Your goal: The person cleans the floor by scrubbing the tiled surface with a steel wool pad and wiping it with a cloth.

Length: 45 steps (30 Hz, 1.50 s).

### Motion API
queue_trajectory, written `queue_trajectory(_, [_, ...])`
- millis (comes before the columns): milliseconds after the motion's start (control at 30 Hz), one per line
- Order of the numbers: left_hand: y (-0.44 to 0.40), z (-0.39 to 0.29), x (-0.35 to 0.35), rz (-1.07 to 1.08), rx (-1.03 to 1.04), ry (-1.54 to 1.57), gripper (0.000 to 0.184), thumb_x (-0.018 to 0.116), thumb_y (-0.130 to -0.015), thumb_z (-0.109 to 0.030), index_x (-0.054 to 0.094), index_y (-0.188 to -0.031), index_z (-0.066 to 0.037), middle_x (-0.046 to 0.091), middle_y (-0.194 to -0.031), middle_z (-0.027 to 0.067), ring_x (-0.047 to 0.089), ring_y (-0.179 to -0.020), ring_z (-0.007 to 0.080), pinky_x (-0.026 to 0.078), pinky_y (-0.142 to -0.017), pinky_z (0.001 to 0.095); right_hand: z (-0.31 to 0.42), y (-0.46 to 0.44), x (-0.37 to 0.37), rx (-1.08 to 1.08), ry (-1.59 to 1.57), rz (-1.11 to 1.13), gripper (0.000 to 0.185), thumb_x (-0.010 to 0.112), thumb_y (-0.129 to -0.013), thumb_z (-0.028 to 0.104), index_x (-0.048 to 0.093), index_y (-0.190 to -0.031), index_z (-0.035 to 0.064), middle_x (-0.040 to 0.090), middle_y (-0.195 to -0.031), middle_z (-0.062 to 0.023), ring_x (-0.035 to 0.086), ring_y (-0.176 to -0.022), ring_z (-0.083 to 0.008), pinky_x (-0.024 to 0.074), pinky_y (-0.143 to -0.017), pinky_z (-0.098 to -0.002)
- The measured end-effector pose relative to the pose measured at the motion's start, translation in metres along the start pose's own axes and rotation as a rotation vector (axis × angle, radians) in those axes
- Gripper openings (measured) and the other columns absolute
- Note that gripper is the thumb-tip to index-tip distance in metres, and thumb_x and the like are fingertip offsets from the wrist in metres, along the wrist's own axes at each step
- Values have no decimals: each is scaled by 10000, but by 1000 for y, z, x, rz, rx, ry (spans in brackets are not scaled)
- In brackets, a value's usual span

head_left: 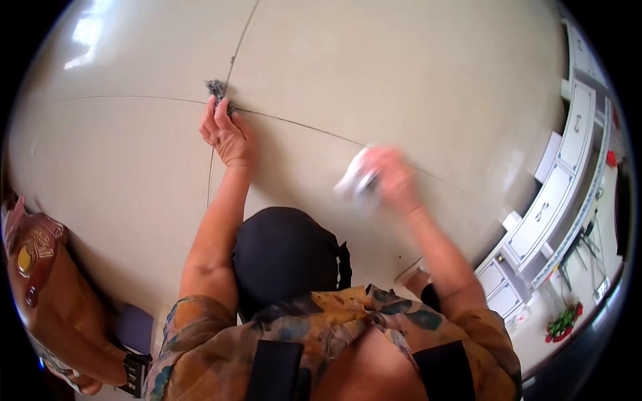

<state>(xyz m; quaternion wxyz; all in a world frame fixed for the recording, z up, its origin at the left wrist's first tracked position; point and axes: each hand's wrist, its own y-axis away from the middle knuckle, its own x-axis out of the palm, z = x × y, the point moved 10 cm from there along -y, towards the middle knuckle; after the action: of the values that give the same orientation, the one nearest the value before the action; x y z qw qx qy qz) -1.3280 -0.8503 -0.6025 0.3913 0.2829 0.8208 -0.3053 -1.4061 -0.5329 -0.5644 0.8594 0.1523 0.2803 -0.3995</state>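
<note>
My left hand is closed around a dark grey, frizzy scouring pad, which looks like steel wool. It presses the pad to the tiled floor, right where the joint lines cross. Farther right, my right hand grips a crumpled white cloth low over the floor beside a joint line. Motion blurs that hand and the cloth, and something darker shows among the folds. My bent knee, in black cloth, sits between my two forearms.
White cabinet drawers with dark handles run along the right side, with red flowers on top. At lower left stands carved brown wooden furniture, close to a purple-grey block. My shoe rests behind my right forearm.
</note>
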Motion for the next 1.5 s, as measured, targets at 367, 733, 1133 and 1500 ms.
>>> queue_trajectory(367, [2, -9, 0, -4, 53, -120, 312, 466, -872, -105, 479, -1183, -106, 465, -1294, 129, 392, -1182, 311, 279, -1004, 447, -48, -88, -25, -81, 161, -393, 227, 448, -798, 50, 664, -835, 112, 661, -909, -68, 588, -879, -277, 457, -783, -376])
queue_trajectory(733, [6, -3, 8, -7, 145, -149, 318, 359, -939, -340, 497, -1125, -122, 499, -1209, 59, 406, -1159, 249, 299, -965, 405, -32, 190, -40, 459, 126, -213, 190, 635, -642, 17, 678, -723, 183, 655, -765, 0, 601, -795, -223, 476, -714, -346])
queue_trajectory(1133, [-18, 50, 38, -242, 264, -254, 262, 555, -828, -256, 531, -1064, -146, 557, -1054, 68, 512, -975, 277, 419, -824, 415, 50, 505, -298, 855, 104, -1050, 417, 525, -758, -36, 579, -1164, 43, 636, -1014, -78, 594, -844, -191, 474, -749, -264])
queue_trajectory(1500, [-89, -43, 4, 392, 262, -388, 377, 496, -876, -351, 561, -1122, -72, 598, -1052, 130, 580, -886, 274, 474, -722, 387, 44, 1028, 102, 1267, -453, -2659, 400, 497, -692, -60, 558, -1079, 20, 594, -923, -85, 591, -746, -212, 462, -472, -317])
